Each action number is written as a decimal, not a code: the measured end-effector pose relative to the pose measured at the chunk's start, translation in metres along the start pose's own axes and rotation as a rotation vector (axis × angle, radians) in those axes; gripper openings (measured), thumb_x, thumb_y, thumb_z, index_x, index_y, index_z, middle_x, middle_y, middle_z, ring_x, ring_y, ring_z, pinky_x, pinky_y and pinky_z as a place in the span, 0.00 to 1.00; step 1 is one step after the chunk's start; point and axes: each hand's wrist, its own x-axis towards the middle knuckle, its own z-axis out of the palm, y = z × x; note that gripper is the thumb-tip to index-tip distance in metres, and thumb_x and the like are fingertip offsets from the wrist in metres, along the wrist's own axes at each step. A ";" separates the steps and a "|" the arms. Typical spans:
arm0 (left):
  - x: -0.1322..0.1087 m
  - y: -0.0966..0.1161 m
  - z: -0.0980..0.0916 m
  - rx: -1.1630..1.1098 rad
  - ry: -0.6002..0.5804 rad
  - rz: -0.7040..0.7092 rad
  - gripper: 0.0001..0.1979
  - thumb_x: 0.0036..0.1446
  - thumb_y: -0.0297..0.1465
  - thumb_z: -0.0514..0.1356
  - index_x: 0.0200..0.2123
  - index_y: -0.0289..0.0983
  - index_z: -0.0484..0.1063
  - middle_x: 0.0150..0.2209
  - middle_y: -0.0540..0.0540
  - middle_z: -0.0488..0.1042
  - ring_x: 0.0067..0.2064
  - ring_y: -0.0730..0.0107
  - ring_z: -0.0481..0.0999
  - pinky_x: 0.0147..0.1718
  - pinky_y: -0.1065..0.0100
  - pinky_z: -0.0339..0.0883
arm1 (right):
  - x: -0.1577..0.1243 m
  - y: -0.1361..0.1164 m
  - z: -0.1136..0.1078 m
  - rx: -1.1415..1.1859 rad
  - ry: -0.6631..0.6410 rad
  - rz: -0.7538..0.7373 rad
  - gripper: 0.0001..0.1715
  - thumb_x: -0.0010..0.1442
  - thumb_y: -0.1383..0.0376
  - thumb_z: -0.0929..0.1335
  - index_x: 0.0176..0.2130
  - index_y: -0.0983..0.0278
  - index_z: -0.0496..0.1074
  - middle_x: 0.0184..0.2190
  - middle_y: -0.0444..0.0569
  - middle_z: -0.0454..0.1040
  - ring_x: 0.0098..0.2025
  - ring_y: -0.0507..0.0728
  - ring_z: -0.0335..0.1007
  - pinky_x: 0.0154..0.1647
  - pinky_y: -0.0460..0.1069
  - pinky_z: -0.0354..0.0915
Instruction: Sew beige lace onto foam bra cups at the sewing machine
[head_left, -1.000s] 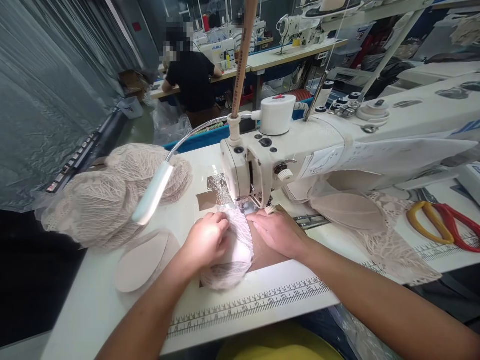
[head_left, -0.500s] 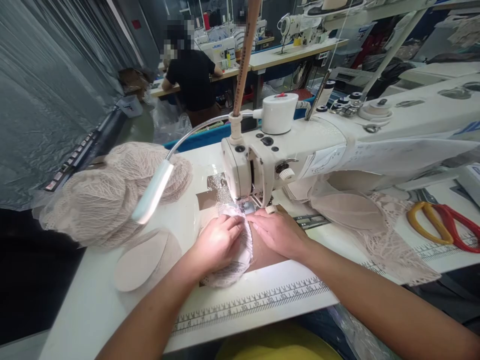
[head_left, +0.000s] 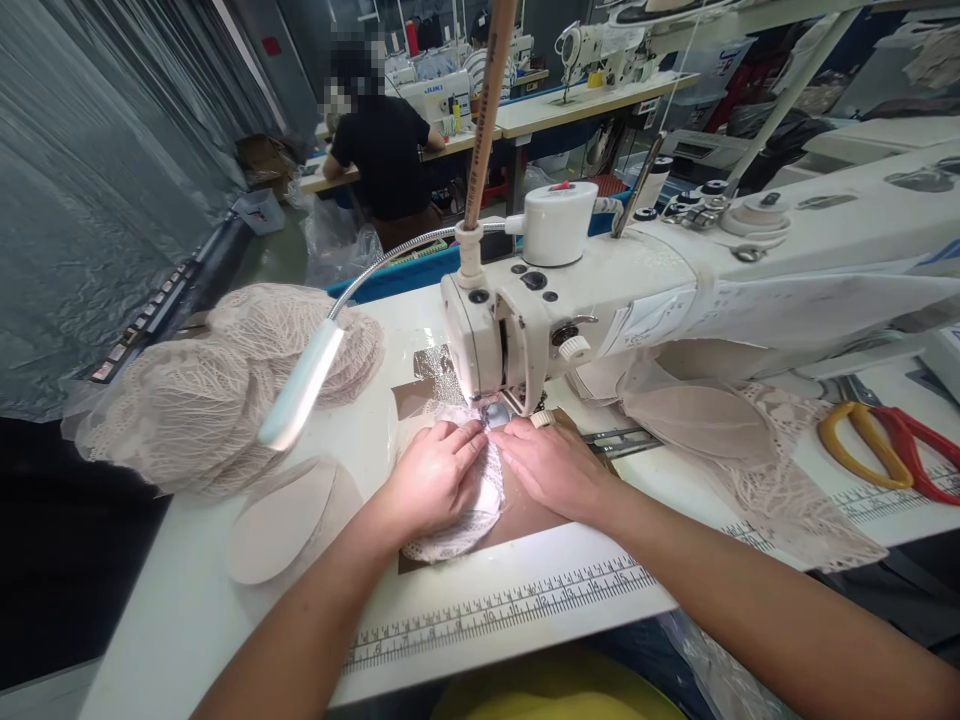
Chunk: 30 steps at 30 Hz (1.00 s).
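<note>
A pale lace cup-shaped piece (head_left: 489,505) lies beneath the head of the white sewing machine (head_left: 600,265), its far edge at the presser foot. My left hand (head_left: 433,476) is closed over the left side of this piece, fingers bent and pointing at the needle area; the thumb is hidden. My right hand (head_left: 553,466) rests palm down with fingers stretched out, their tips at the lace edge beside the foot. Under both hands is a brown sheet (head_left: 536,512) on the table. The needle tip is too small to make out.
Stacked lace pieces (head_left: 187,400) and a smooth beige cup (head_left: 281,525) lie left. A lit lamp (head_left: 300,390) hangs over them. On the right are another beige cup with lace (head_left: 697,425) and scissors with yellow and red handles (head_left: 862,445). A person (head_left: 386,150) sits behind.
The lace piece has shifted slightly away from me toward the machine, with its near edge turned a little. Both hands stay beside the presser foot, and the left has moved only slightly.
</note>
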 end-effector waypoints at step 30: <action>0.003 -0.015 0.012 -0.057 0.130 0.047 0.18 0.60 0.26 0.51 0.53 0.34 0.68 0.53 0.39 0.72 0.50 0.57 0.69 0.47 0.53 0.67 | -0.004 0.003 0.003 0.038 0.053 -0.057 0.15 0.64 0.70 0.59 0.42 0.67 0.73 0.32 0.49 0.71 0.30 0.53 0.61 0.30 0.48 0.54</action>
